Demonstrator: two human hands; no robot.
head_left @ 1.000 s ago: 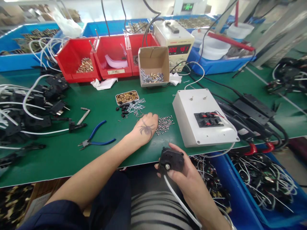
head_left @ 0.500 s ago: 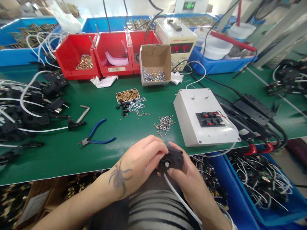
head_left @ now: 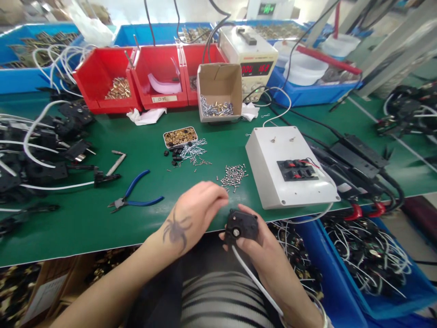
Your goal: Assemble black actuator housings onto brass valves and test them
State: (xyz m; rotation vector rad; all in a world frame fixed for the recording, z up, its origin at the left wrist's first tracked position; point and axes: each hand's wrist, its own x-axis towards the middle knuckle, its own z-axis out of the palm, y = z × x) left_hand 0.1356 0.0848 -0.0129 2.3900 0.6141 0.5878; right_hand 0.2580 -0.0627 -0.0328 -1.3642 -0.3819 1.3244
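Observation:
My right hand (head_left: 261,243) grips a black plastic housing (head_left: 243,224) just off the table's front edge. A round metal piece shows on the housing's face, and a white cable (head_left: 256,278) runs down from it towards my wrist. My left hand (head_left: 201,207), with a spider tattoo by the wrist, is apart from the housing, up and to its left. Its fingers are drawn together and point at a pile of small screws (head_left: 235,176); whatever is between the fingertips is hidden. Blue-handled cutters (head_left: 133,196) lie left of this hand.
A grey switch box (head_left: 293,191) stands right of the screws. Behind are a tin of brass parts (head_left: 180,136), metal clips (head_left: 194,149), a cardboard box (head_left: 218,86), red bins (head_left: 105,98) and a power supply (head_left: 249,54). Cabled black assemblies (head_left: 44,159) crowd the left.
My left hand has left the housing and moved up and left, towards the screws. My right hand keeps its grip on the housing. The digits on the power supply differ.

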